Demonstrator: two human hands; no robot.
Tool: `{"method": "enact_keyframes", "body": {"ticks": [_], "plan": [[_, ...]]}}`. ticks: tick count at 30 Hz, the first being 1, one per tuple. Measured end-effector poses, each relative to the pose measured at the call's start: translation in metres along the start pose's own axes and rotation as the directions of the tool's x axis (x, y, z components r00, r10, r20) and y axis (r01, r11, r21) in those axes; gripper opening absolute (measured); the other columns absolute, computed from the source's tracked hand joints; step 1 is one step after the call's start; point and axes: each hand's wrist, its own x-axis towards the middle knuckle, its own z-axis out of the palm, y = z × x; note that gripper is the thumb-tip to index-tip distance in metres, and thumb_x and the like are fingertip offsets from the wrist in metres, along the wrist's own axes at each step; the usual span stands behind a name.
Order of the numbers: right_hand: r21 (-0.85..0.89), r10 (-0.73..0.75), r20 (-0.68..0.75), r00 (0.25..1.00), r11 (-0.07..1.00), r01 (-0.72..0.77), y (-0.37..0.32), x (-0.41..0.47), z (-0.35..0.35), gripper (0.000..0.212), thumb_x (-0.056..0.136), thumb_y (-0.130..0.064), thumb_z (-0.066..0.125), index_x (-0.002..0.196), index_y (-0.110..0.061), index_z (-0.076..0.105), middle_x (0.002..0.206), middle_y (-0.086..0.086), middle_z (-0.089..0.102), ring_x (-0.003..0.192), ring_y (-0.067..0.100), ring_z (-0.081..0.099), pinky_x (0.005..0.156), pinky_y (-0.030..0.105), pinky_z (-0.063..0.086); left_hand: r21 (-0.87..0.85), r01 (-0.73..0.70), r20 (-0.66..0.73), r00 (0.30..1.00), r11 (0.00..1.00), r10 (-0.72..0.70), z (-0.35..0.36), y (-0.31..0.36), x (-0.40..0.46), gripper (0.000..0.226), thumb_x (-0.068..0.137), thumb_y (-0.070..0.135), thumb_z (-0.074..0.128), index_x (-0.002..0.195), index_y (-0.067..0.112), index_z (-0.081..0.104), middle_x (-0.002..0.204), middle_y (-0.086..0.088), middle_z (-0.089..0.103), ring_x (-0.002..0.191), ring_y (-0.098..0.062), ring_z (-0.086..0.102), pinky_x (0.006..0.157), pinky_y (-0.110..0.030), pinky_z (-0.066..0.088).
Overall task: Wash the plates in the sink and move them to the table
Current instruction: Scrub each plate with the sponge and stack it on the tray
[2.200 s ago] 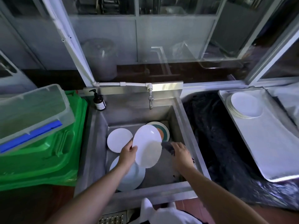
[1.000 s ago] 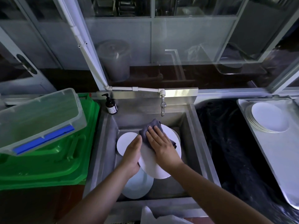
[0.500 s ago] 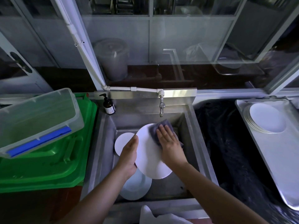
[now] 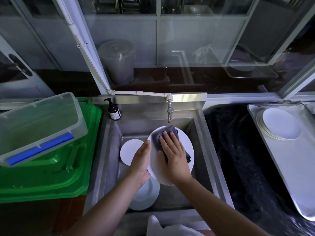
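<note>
Over the sink (image 4: 206, 150), at the picture's six o'clock, the left hand (image 4: 141, 160) is gripping a white plate (image 4: 185, 143) by its nine o'clock rim; the right hand (image 4: 173, 155), fingers flat, is pressing a grey cloth (image 4: 163, 133) on it.

I am seeing a white plate (image 4: 185, 145) tilting above the steel sink (image 4: 207, 150), a grey cloth (image 4: 166, 136) lying on its face. Two more white plates (image 4: 129, 151) are lying in the basin; a stack of plates (image 4: 279, 124) is resting on the tray (image 4: 289, 167) to the right.
</note>
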Motion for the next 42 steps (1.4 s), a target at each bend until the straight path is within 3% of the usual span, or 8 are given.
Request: {"method": "enact_keyframes", "body": {"ticks": [6,9,14,20,25,31,35,42], "plan": [[0.017,-0.188,0.049,0.981,0.982,0.187,0.005,0.004,0.001,0.049,0.101,-0.007,0.058,0.148,-0.006,0.048,0.160,0.008,0.038,0.152,0.027,0.029,0.114,0.051,0.035,0.014,-0.048,-0.025,0.998,0.999,0.049,0.005,0.003,-0.003,0.039,0.107,0.036,0.046,0.125,0.009,0.067,0.123,-0.014,0.073,0.108,-0.019,0.073,0.083,-0.029,0.059],[-0.007,-0.106,0.087,0.991,0.994,0.107,0.033,0.013,-0.006,0.050,0.101,-0.006,0.053,0.150,-0.004,0.044,0.161,0.011,0.035,0.152,0.027,0.027,0.112,0.055,0.037,0.042,-0.020,-0.015,1.000,0.999,0.021,0.007,0.004,-0.003,0.041,0.108,0.040,0.043,0.124,0.011,0.068,0.118,-0.013,0.075,0.101,-0.021,0.075,0.074,-0.032,0.060],[0.005,0.043,-0.019,0.999,0.999,-0.043,0.021,0.015,-0.006,0.049,0.104,-0.018,0.040,0.150,-0.003,0.042,0.162,0.010,0.030,0.152,0.029,0.025,0.116,0.055,0.033,0.030,-0.002,-0.009,1.000,1.000,0.002,0.014,0.002,-0.009,0.042,0.107,0.040,0.043,0.127,0.011,0.067,0.122,-0.012,0.074,0.109,-0.023,0.072,0.088,-0.037,0.056],[-0.067,-0.174,0.067,0.982,0.982,0.178,0.008,0.009,-0.006,0.046,0.103,-0.016,0.046,0.148,-0.009,0.049,0.159,0.006,0.040,0.150,0.023,0.032,0.108,0.046,0.042,-0.017,-0.030,-0.008,1.000,0.999,0.030,0.013,-0.001,-0.008,0.050,0.100,0.044,0.048,0.135,0.011,0.062,0.132,-0.010,0.069,0.119,-0.018,0.068,0.089,-0.029,0.058],[-0.061,0.257,-0.034,0.966,0.964,-0.259,0.015,0.029,-0.011,0.056,0.097,-0.022,0.033,0.149,-0.007,0.047,0.159,0.010,0.037,0.150,0.027,0.027,0.104,0.057,0.044,0.060,0.005,-0.024,1.000,0.998,-0.003,0.014,-0.001,-0.010,0.044,0.107,0.044,0.042,0.129,0.014,0.066,0.123,-0.009,0.074,0.115,-0.024,0.070,0.103,-0.045,0.053],[-0.052,-0.162,0.060,0.985,0.985,0.165,0.003,0.008,-0.013,0.051,0.099,-0.010,0.057,0.149,-0.011,0.048,0.160,0.003,0.037,0.151,0.022,0.029,0.111,0.044,0.039,-0.041,-0.075,-0.009,0.997,0.996,0.074,0.011,-0.002,-0.010,0.047,0.102,0.040,0.049,0.136,0.010,0.062,0.132,-0.010,0.069,0.122,-0.021,0.066,0.104,-0.038,0.050],[-0.045,0.168,-0.034,0.985,0.984,-0.170,0.028,0.016,-0.015,0.055,0.094,-0.013,0.040,0.148,-0.010,0.047,0.160,0.002,0.035,0.150,0.028,0.030,0.106,0.057,0.042,-0.003,-0.058,-0.028,0.998,0.998,0.058,0.013,0.001,-0.013,0.049,0.103,0.046,0.048,0.133,0.010,0.064,0.126,-0.013,0.072,0.117,-0.029,0.068,0.098,-0.045,0.055],[0.038,-0.026,0.170,0.985,0.999,0.020,-0.024,0.000,-0.009,0.057,0.091,-0.026,0.045,0.146,-0.011,0.051,0.158,0.007,0.041,0.149,0.027,0.034,0.104,0.049,0.047,-0.035,-0.078,-0.035,0.996,0.996,0.076,0.006,0.006,-0.012,0.053,0.101,0.045,0.049,0.133,0.005,0.064,0.134,-0.016,0.067,0.124,-0.024,0.065,0.111,-0.041,0.044]]}}
